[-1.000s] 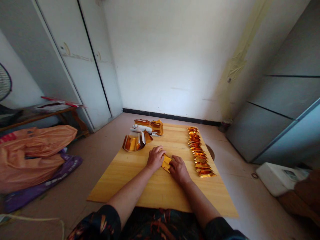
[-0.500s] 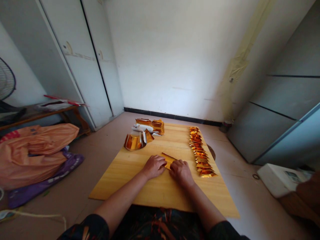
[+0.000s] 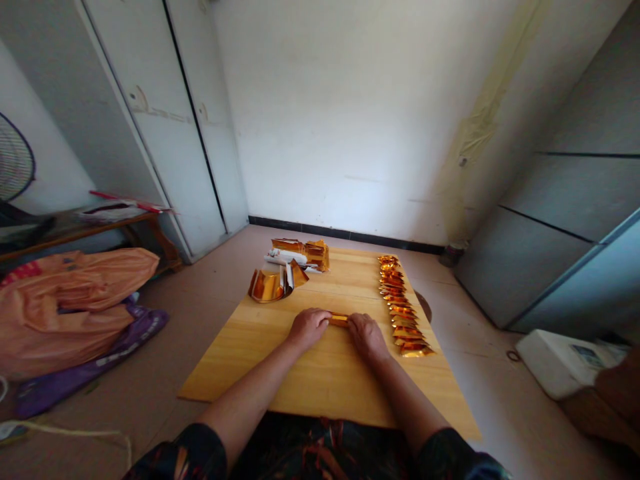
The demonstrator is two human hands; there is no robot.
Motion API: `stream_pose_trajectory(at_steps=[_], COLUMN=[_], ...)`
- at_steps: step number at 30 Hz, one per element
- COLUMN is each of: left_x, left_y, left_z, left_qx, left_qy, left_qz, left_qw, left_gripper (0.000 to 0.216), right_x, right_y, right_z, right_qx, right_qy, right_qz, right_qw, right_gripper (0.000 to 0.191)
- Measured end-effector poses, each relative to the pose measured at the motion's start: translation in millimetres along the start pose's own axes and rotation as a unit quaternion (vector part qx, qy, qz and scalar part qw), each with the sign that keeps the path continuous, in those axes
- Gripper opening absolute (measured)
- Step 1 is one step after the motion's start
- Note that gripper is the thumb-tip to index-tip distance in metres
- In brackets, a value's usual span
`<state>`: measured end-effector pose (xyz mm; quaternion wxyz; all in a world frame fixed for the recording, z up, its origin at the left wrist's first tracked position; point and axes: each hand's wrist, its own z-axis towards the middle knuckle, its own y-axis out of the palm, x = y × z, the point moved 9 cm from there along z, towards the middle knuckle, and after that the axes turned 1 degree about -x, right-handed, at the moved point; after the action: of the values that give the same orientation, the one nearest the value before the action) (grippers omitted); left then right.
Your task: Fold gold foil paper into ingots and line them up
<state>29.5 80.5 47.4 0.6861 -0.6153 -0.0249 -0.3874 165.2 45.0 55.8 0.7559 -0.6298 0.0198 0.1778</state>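
Observation:
Between my hands lies a narrow strip of folded gold foil paper point(image 3: 339, 319), low over the wooden board. My left hand point(image 3: 310, 327) has its fingers closed on the strip's left end. At the right end, my right hand point(image 3: 367, 334) grips it in the same way. Fingertips hide both ends of the strip. To the right of my right hand, folded gold foil pieces point(image 3: 404, 310) stand in a long overlapping row. Curved loose gold foil sheets point(image 3: 270, 285) rest at the board's far left, beyond my left hand.
The wooden board point(image 3: 320, 383) reaches to my lap. Behind the loose sheets is another stack of gold and white paper point(image 3: 316, 253). Orange and purple bags point(image 3: 90, 300) lie on the floor at left. A white box point(image 3: 555, 363) sits at right, and cabinets stand on both sides.
The gold foil paper has gone from a wider, slanted sheet to a narrow, nearly level strip. My hands have moved slightly away from me and a little apart, still holding it.

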Motion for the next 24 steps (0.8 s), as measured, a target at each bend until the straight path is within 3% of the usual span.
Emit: stream_pose_trajectory(at_steps=[4,9,16,24], left_x=[-7.7,-14.5,-13.8,-14.6], left_y=[3.2,7.4,10.0,11.9], left_z=[5.8,11.3,15.8,20.7], left_qx=[0.017,0.029,-0.003,-0.035], left_qy=[-0.051,-0.095,-0.126,-0.153], left_qz=[-0.028,-0.015,0.068,0.106], left_qw=[0.998,0.995,0.990,0.982], left_gripper=[0.024,0.034,0.037,0.035], right_x=[11.6,14.5,9.9,4.9], right_y=[1.8,10.0,17.9,17.3], right_z=[9.1,16.2,22.3,21.4], right_qx=[0.015,-0.005,-0.013,-0.015], right_qy=[0.082,0.133,0.117,0.110], right_qz=[0.028,-0.040,-0.137,-0.151], right_qw=[0.996,0.990,0.984,0.982], right_gripper=[0.024,0.019,0.017,0.017])
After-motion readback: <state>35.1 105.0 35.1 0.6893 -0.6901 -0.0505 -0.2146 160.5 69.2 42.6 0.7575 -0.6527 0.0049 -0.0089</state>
